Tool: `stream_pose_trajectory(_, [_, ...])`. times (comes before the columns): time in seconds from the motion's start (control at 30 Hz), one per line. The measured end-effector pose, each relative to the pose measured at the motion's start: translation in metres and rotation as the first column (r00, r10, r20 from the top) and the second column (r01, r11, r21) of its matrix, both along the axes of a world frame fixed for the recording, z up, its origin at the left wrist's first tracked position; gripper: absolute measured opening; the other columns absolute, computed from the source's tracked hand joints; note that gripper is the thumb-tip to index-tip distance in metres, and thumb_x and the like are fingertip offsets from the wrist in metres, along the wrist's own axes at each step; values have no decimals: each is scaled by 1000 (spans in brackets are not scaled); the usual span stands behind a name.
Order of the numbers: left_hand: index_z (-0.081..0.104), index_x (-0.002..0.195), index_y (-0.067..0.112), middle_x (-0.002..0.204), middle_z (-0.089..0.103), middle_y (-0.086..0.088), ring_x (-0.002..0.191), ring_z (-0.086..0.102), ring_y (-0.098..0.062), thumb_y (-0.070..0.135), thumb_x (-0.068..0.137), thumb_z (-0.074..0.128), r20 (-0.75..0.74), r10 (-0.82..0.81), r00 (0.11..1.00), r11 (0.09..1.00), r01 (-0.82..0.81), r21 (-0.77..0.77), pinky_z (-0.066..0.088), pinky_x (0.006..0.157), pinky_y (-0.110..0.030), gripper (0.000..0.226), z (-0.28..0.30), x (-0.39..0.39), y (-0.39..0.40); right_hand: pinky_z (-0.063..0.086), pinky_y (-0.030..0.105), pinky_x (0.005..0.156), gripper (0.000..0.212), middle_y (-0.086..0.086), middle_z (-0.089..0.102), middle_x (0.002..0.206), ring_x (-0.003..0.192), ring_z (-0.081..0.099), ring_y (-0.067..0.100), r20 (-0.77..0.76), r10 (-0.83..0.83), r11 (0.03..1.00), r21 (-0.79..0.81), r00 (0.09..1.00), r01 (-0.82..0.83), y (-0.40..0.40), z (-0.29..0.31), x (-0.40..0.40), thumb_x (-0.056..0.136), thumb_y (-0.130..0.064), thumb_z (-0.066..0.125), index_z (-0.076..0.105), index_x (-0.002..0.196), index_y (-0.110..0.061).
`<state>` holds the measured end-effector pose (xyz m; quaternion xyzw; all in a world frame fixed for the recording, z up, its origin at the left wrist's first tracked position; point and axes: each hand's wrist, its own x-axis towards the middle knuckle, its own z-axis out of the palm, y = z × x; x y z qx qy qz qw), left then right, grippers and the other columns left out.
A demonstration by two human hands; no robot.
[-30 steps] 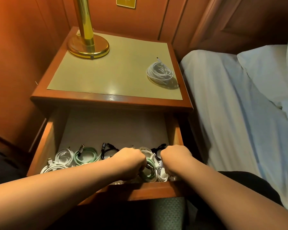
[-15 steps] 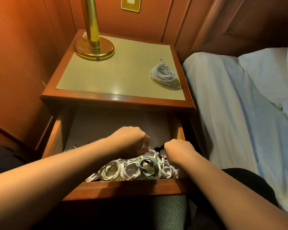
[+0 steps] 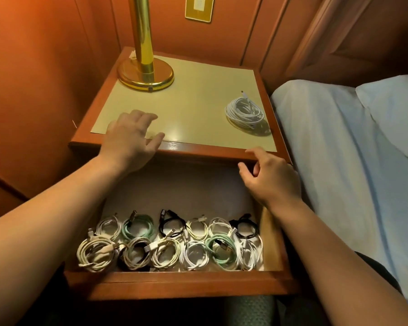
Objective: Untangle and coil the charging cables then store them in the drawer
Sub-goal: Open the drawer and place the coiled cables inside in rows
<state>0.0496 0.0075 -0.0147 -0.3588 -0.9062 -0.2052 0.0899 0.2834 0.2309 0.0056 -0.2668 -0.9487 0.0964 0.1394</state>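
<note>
The brass lamp (image 3: 144,64) is cut off at the top edge, so only its column and round base show, and the left forearm hides the near left corner of the open drawer (image 3: 181,282). Inside the drawer, coiled charging cables (image 3: 170,243) in white, cream, mint green and black lie in two rows at the front; their plug types are too small to make out. The left hand (image 3: 132,140) is blurred, fingers spread and relaxed over the nightstand (image 3: 198,100) front edge, holding nothing. The right hand (image 3: 269,178) hangs loosely curled and empty above the drawer's right side. One white coiled cable (image 3: 245,112) rests on the nightstand near its right edge, beside the bed (image 3: 339,161).
</note>
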Motion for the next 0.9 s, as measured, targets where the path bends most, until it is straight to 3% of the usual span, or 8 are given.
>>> stream_pose_trajectory(0.13, [37,154,30,161,39,-7,149,32,-32,68,101,27,-21,-44,999,976,38,-212,26,119,-61,66,-22,-13,15,52,37,74,55,4,68,101,90,68,31,-54,8,999,50,999,-5,27,-6,-30,96,-53,60,45,146,-33])
stream_pose_trajectory(0.33, [42,150,32,157,43,-6,146,37,-31,68,99,29,-67,-10,998,984,-2,-178,26,118,-61,64,-33,-18,21,51,43,84,76,13,49,131,116,56,36,-38,-80,989,122,996,84,63,-7,-78,93,-58,62,26,158,-42])
stream_pose_trajectory(0.47, [45,150,32,157,45,-5,145,39,-31,69,98,29,-80,2,997,987,-15,-162,29,117,-60,66,-34,-18,22,51,46,88,72,13,45,134,123,50,37,-22,-135,982,130,991,137,78,-9,-102,88,-63,65,44,150,-31])
stream_pose_trajectory(0.57, [46,149,32,157,45,-6,145,40,-32,70,97,28,-91,8,996,986,-23,-163,30,116,-60,67,-35,-20,23,52,48,90,62,12,45,135,123,51,37,-4,-86,985,152,996,85,86,-14,-110,91,-62,64,58,139,-21])
stream_pose_trajectory(0.8, [45,150,33,156,45,-5,144,40,-32,71,96,28,-101,13,995,986,-30,-166,31,117,-59,68,-36,-21,23,50,42,89,37,15,40,136,104,61,40,35,-8,995,100,999,5,96,-16,-120,101,-36,62,61,131,-14])
stream_pose_trajectory(0.9, [45,150,33,156,46,-5,144,41,-32,71,96,28,-102,14,995,985,-31,-170,31,116,-59,68,-36,-21,23,44,38,81,34,15,40,134,101,59,40,40,-3,995,101,999,-1,95,-18,-119,102,-32,61,61,129,-12])
